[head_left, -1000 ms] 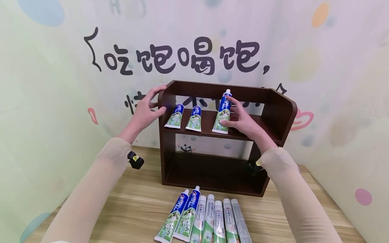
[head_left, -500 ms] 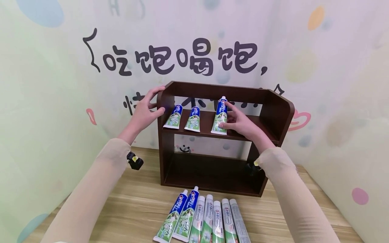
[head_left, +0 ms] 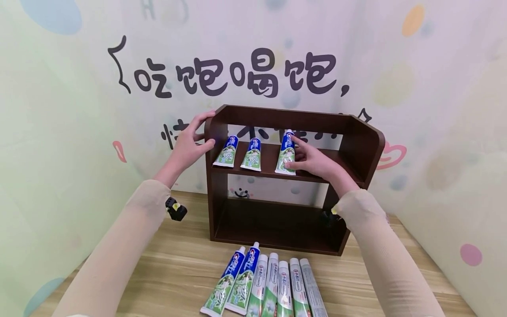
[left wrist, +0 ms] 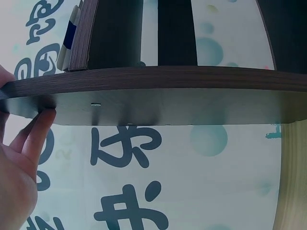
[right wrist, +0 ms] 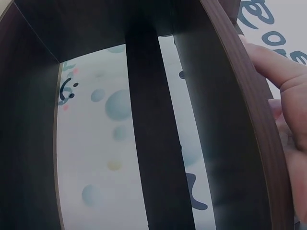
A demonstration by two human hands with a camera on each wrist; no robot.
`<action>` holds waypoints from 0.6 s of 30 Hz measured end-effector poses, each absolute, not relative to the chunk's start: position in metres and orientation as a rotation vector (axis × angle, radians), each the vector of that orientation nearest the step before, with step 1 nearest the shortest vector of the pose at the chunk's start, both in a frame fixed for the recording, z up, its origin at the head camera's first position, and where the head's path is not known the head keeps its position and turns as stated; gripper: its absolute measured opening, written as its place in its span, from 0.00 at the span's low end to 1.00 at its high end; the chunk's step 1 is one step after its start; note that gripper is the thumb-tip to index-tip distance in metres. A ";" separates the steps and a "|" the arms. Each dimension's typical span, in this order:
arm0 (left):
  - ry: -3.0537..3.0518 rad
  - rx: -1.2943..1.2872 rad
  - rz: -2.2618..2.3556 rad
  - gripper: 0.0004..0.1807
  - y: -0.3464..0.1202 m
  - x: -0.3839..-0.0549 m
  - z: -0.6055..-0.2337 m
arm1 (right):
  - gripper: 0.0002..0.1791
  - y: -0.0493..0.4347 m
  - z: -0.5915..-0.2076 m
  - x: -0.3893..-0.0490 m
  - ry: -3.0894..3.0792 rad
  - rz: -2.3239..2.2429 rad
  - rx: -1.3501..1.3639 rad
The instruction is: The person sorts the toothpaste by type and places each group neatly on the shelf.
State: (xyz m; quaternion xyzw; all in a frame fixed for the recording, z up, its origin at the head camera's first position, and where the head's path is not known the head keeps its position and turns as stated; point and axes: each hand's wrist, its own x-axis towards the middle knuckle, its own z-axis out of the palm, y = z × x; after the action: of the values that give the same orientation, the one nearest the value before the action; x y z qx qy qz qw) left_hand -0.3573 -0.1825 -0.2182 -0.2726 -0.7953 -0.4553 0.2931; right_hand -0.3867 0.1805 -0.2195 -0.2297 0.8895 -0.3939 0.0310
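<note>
A dark brown two-tier shelf (head_left: 277,207) stands on the table. My left hand (head_left: 189,147) holds its left side panel, the thumb at the front edge and the fingers along the outer face; the left wrist view shows fingers on that face. On the upper tier, my right hand (head_left: 314,162) holds a blue and green toothpaste tube (head_left: 286,154) by its right side, thumb low and index finger near the cap. The tube leans back, crimped end at the front edge. Left of it lie two matching toothpaste tubes (head_left: 225,152). In the right wrist view the board hides the held tube.
On the wooden table (head_left: 178,264) before the shelf lie two more blue and green tubes (head_left: 231,281) beside several white and green tubes (head_left: 273,286). A printed wall (head_left: 237,35) stands close behind the shelf.
My right hand has lowered the held toothpaste tube's cap end backward onto the upper tier. My left hand has stayed on the side panel.
</note>
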 end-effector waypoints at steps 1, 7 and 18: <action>-2.117 -0.726 -1.212 0.35 -0.183 -0.357 -0.218 | 0.53 0.180 -0.219 -0.387 2.743 -1.201 -0.713; -2.112 -0.729 -1.207 0.34 -0.183 -0.358 -0.218 | 0.52 0.179 -0.216 -0.388 2.761 -1.139 -0.697; -2.123 -0.715 -1.223 0.35 -0.181 -0.356 -0.218 | 0.46 0.180 -0.218 -0.391 2.858 -0.976 -0.750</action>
State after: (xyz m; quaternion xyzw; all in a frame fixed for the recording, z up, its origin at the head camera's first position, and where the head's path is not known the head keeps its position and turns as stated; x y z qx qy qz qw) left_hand -0.3564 -0.1811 -0.2182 -0.2680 -0.7960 -0.4586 0.2904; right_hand -0.3907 0.1803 -0.2182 -0.2411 0.9183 -0.3136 0.0150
